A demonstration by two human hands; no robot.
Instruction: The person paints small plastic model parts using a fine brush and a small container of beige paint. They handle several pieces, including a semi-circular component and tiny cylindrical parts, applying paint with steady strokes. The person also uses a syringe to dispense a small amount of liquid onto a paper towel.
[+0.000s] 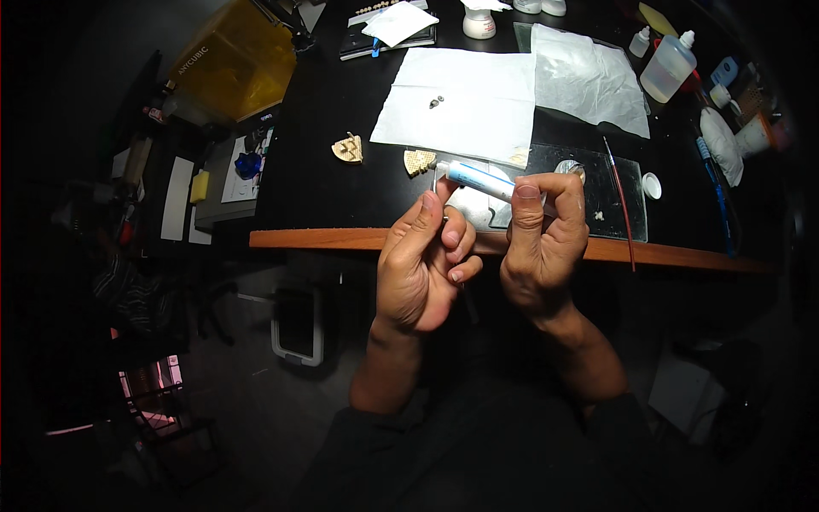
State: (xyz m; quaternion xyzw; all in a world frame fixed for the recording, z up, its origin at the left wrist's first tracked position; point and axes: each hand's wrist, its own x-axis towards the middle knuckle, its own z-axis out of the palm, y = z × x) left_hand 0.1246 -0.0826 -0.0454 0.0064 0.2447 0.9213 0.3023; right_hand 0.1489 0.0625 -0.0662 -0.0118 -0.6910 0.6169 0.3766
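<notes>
The right hand [542, 243] has a closed grip on a small white and blue tube [479, 179], held over the front edge of the counter [341, 237]. The left hand [424, 260] pinches the tube's end. It seems best to keep the tube steady and press gently, so the tip stays above the glass plate [614, 183].

Dim overall, light falling from above on the desk [341, 128]; dark, curved fisheye edges.

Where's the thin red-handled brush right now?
In the head view the red-handled brush lies on the glass slab at the table's front edge, to the person's right of the right hand, near a small white cap.
</notes>
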